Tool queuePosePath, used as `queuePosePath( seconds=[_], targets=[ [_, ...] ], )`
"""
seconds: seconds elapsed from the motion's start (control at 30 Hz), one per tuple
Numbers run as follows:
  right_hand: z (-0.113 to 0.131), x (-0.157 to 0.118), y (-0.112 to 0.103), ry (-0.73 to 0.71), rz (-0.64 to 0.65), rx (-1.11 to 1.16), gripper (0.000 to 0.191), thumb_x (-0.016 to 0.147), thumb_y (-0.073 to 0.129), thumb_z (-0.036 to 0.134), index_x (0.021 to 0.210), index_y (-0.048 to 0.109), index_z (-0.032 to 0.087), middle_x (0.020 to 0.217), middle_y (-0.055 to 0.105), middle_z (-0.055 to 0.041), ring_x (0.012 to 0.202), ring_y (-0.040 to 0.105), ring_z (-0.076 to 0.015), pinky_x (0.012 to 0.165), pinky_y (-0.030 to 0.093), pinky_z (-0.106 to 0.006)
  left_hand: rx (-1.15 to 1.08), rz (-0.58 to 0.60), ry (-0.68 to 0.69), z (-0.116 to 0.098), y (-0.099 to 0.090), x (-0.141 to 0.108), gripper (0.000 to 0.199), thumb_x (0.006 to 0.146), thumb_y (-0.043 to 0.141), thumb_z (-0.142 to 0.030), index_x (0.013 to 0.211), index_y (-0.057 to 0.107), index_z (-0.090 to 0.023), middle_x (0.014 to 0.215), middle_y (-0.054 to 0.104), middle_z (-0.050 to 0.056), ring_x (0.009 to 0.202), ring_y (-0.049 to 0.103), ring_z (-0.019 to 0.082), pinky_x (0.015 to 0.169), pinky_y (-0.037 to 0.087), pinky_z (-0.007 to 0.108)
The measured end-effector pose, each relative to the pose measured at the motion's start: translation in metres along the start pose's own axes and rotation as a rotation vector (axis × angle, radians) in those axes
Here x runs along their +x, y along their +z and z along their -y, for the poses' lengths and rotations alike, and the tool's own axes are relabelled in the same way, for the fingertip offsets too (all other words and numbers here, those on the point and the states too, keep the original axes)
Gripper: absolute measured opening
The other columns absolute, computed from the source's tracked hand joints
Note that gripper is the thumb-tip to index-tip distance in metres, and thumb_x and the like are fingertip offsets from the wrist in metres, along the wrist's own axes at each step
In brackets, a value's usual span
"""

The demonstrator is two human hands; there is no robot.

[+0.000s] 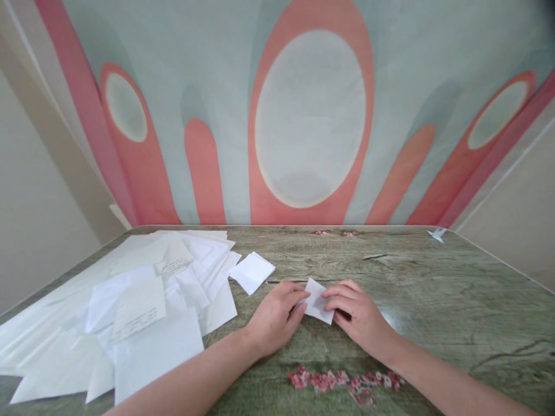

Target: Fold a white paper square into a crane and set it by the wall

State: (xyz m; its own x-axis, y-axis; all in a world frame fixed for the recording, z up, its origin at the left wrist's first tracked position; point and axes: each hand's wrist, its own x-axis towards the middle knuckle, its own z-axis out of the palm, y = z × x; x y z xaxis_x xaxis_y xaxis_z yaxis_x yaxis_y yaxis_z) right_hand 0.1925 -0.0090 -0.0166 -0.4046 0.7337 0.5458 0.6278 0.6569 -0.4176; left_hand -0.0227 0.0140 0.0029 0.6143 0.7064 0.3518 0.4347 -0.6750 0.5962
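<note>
A small white piece of paper (318,311), roughly square and perhaps folded, is held between my two hands just above or on the table. My left hand (277,318) pinches its left edge between thumb and fingers. On the opposite side, my right hand (355,312) grips the right edge, fingers over the top and thumb below. A stack of small white paper squares (252,273) lies a little beyond my left hand.
To the left spreads a large heap of white sheets (158,352), some with writing. The wood-patterned table (433,306) bears pink flower prints (325,379). A small folded paper shape (437,234) sits at the far right corner. A patterned backdrop (234,115) hangs behind.
</note>
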Motion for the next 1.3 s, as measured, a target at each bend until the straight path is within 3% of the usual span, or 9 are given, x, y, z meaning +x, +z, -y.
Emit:
queuePosePath(
  seconds=[0.37, 0.53, 0.73, 0.97, 1.3],
  targets=[
    [-0.0018, -0.0040, -0.0042, -0.027, -0.131, -0.032, 0.024, 0.076, 0.051, 0.004, 0.082, 0.064, 0.023, 0.086, 0.063, -0.0036, 0.079, 0.059, -0.0172, 0.069, 0.047, -0.031, -0.220, -0.163, -0.099, 0.0041, -0.0022, 0.0063, 0.022, 0.084, 0.048, -0.013, 0.095, 0.066, -0.018, 0.092, 0.062, 0.005, 0.087, 0.058, 0.016, 0.080, 0.046, 0.027],
    [0.0009, -0.0025, -0.0071, -0.052, -0.130, -0.023, 0.027, 0.075, 0.050, 0.000, 0.084, 0.062, 0.022, 0.088, 0.064, -0.0038, 0.082, 0.060, -0.0172, 0.071, 0.047, -0.032, -0.249, -0.134, -0.098, 0.0089, -0.0014, 0.0061, 0.032, 0.085, 0.041, -0.008, 0.103, 0.064, -0.021, 0.096, 0.059, 0.005, 0.089, 0.057, 0.015, 0.080, 0.045, 0.027],
    [0.0027, -0.0033, -0.0078, -0.033, -0.126, 0.021, 0.026, 0.076, 0.049, 0.002, 0.087, 0.062, 0.022, 0.092, 0.064, -0.0057, 0.087, 0.060, -0.0185, 0.074, 0.050, -0.032, -0.245, -0.061, -0.066, 0.0057, -0.0011, 0.0052, 0.042, 0.070, 0.053, 0.000, 0.104, 0.064, -0.022, 0.106, 0.057, 0.005, 0.098, 0.055, 0.017, 0.086, 0.045, 0.029],
    [-0.0008, -0.0062, -0.0048, -0.005, -0.120, 0.082, 0.026, 0.076, 0.050, 0.004, 0.090, 0.061, 0.022, 0.097, 0.062, -0.0068, 0.092, 0.060, -0.0191, 0.077, 0.050, -0.033, -0.291, -0.077, -0.023, 0.0027, -0.0012, 0.0036, 0.031, 0.070, 0.066, -0.014, 0.100, 0.064, -0.020, 0.105, 0.056, 0.006, 0.095, 0.056, 0.018, 0.085, 0.046, 0.031],
    [-0.0012, -0.0044, -0.0033, -0.001, -0.077, 0.111, 0.027, 0.076, 0.053, 0.008, 0.097, 0.061, 0.023, 0.107, 0.057, -0.0087, 0.098, 0.057, -0.0203, 0.081, 0.049, -0.032, -0.242, -0.094, -0.022, 0.0030, -0.0032, 0.0043, 0.023, 0.071, 0.065, -0.013, 0.093, 0.068, -0.019, 0.097, 0.061, 0.005, 0.089, 0.059, 0.017, 0.080, 0.047, 0.029]
  ],
)
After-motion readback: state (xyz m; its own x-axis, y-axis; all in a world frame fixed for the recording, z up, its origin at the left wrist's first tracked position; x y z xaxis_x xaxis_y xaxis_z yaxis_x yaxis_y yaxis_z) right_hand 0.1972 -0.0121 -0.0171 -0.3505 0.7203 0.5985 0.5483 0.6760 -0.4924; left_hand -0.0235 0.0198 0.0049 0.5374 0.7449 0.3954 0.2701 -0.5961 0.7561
